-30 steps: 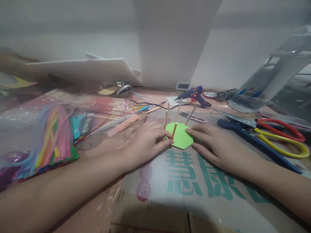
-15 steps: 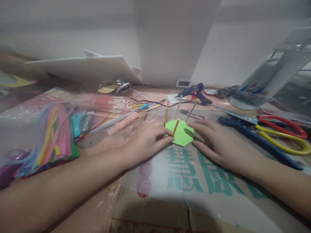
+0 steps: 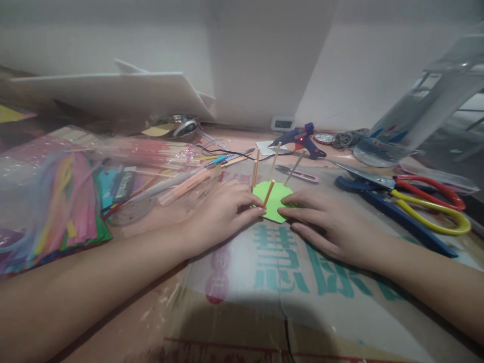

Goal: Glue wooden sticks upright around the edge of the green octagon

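A bright green hexagonal piece (image 3: 279, 194) lies flat in front of me with several thin wooden sticks standing up from it. The front stick (image 3: 268, 193) leans slightly to the right. The thumb and index fingertip of my left hand (image 3: 223, 204) close around the foot of this stick at the piece's left edge. From the other side, my right hand (image 3: 328, 217) rests with its fingers spread, the fingertips on the right edge of the green piece. Under both hands is a printed cardboard sheet (image 3: 280, 252).
A blue glue gun (image 3: 297, 138) with a lit red light lies behind the sticks. To the right are scissors (image 3: 427, 201), a blue-handled tool (image 3: 412, 224) and a clear plastic jug (image 3: 397, 126). Colourful pipe cleaners (image 3: 75, 201) and bagged sticks (image 3: 151, 151) lie left; small snips (image 3: 298, 174) sit behind.
My right hand has moved left, its fingers now over the right edge of the green piece. The left hand keeps its grip at the stick's foot. The view has shifted slightly.
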Tool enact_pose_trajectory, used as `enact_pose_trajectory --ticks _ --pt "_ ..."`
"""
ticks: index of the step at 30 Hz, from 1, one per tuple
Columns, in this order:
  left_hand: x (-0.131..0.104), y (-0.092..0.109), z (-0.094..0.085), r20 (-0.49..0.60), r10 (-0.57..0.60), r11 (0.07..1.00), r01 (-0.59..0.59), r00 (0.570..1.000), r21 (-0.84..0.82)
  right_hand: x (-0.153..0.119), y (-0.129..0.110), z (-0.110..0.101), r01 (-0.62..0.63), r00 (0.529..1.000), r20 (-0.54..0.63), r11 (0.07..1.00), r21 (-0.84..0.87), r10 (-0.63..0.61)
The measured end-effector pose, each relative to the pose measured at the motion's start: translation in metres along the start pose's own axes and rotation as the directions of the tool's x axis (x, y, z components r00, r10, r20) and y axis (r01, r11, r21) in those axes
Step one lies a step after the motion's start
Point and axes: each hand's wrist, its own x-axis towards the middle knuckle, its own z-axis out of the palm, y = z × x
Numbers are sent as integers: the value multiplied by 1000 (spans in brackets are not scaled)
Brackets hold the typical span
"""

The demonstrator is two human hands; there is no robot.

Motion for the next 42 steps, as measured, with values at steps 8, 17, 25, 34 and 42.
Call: enact_pose_trajectory --ticks 8,17,25,34,42 --pt "-1 2 -2 9 -30 1000 30 1000 5 1 -1 -2 -16 1000 27 1000 -3 17" --pt "-4 6 -3 -53 -4 1000 5 999 19 3 -3 -4 -4 999 36 1000 -10 4" --pt "-2 2 -2 -15 -19 1000 19 1000 -9 2 -2 -2 -23 999 46 1000 17 22" --pt "-3 4 -2 -15 -42 999 42 999 -3 2 -3 -3 -29 999 38 1000 1 29" --pt "-10 2 -16 -137 -241 970 241 961 -15 -3 -4 -6 -11 999 30 999 -34 12"
